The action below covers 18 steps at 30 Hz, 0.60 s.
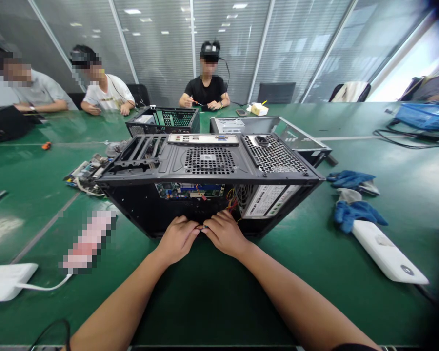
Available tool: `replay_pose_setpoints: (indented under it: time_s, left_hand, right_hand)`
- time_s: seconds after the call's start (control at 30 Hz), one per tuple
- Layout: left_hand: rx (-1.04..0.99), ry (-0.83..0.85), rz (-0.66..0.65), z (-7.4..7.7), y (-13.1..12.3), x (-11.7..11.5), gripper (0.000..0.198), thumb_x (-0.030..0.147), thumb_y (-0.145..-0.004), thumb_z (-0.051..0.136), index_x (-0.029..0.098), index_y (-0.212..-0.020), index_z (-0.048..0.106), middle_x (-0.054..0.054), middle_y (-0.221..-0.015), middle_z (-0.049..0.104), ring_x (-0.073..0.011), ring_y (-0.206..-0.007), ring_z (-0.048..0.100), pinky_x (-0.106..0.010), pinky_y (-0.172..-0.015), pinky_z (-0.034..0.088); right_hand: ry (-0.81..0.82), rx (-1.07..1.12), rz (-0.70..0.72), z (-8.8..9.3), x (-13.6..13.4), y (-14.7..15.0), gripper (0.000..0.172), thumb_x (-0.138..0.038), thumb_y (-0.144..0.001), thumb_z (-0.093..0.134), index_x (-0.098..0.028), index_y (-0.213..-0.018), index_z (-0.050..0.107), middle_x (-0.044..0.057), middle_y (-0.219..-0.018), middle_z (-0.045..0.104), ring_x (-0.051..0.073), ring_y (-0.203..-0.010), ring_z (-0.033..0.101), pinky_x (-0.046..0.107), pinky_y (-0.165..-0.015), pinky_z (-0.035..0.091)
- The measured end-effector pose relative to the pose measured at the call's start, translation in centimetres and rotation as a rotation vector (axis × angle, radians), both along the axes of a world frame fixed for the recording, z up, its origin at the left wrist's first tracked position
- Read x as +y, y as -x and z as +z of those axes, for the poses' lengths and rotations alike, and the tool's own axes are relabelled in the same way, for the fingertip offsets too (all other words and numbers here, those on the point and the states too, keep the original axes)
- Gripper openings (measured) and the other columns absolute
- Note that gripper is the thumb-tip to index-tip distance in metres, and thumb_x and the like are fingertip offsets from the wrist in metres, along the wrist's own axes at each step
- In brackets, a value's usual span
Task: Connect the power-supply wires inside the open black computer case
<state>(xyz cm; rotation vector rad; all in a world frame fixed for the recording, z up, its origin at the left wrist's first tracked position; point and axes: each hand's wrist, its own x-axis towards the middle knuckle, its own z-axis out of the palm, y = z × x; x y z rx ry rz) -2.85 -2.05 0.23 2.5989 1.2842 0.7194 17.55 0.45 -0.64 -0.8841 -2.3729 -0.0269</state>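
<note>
Item: computer case, black metal, lying on its side near the middle of the green tabletop, open side facing the wearer. A circuit board and a bundle of coloured wires show inside; a labelled power supply sits at the right end.

Left hand: at the lower edge of the opening, fingers curled inward toward a small part that is hidden from view; whether they pinch anything cannot be told.

Right hand: touching the left hand fingertip to fingertip at the same spot, fingers bent over the case edge just below the wires; the grip is likewise hidden.

Handling note: the case looks stiff and fairly heavy, with thin sheet-metal edges that may be sharp; best taken by the outer frame with both hands. The board and wires look fragile and should be held only by plugs or edges.

Nearby: a loose circuit board left of the case; a second open case and a grey case behind it; blue gloves and a white device to the right; a white box with a cable at the near left.

Other people: three seated along the far side of the tabletop, hands on their own work.
</note>
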Motion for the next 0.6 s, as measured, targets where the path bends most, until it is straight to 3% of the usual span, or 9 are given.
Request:
replay_pose_setpoints:
  time_s: [0.17,0.4,0.6]
  left_hand:
    - [0.066,-0.067,0.038,-0.70,0.12,0.14,0.029,0.033,-0.099,0.039,0.018,-0.093,0.062,-0.005,-0.075,0.064,-0.0197,-0.075,0.050,-0.033,-0.070,0.037]
    - [0.057,-0.200,0.089,-0.52,0.08,0.12,0.029,0.035,-0.098,0.041,0.018,-0.097,0.065,-0.005,-0.074,0.066,-0.0198,-0.076,0.052,-0.033,-0.069,0.036]
    - [0.091,-0.115,0.066,-0.32,0.00,0.05,0.029,0.033,-0.099,0.039,0.017,-0.091,0.062,-0.005,-0.075,0.065,-0.0190,-0.073,0.050,-0.033,-0.070,0.037]
  right_hand:
    - [-0.008,-0.016,-0.007,-0.03,0.01,0.03,0.032,-0.035,-0.098,0.040,-0.019,-0.083,0.063,0.003,-0.068,0.059,0.018,-0.071,0.048,0.033,-0.074,0.031]
    - [0.025,-0.009,-0.005,0.11,-0.01,0.11,0.031,-0.034,-0.098,0.041,-0.019,-0.080,0.061,0.002,-0.067,0.060,0.017,-0.068,0.048,0.033,-0.073,0.029]
    - [0.042,0.003,-0.004,0.01,0.05,0.15,0.029,-0.034,-0.098,0.042,-0.019,-0.082,0.061,0.003,-0.070,0.063,0.018,-0.070,0.051,0.033,-0.074,0.031]
